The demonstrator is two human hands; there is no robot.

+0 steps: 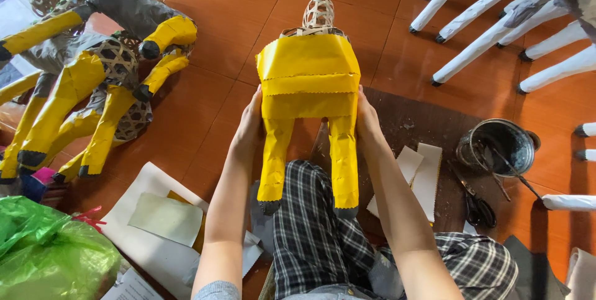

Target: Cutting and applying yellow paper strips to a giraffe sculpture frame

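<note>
The left hand (250,120) and right hand (366,120) press flat against the two sides of a woven bamboo figure (308,89), part-covered in yellow paper, which rests on the person's plaid-trousered knee above the floor. Neither grip closes round it; the palms simply clamp it between them. The papering looks midway, the woven head bare, so further strips and paste from the metal pot (500,145) seem called for.

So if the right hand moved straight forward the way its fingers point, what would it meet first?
The right hand lies flat along the yellow paper-covered figure, fingers pointing away from the person. Ahead lies only bare orange tile floor, though depth is unclear.
</note>
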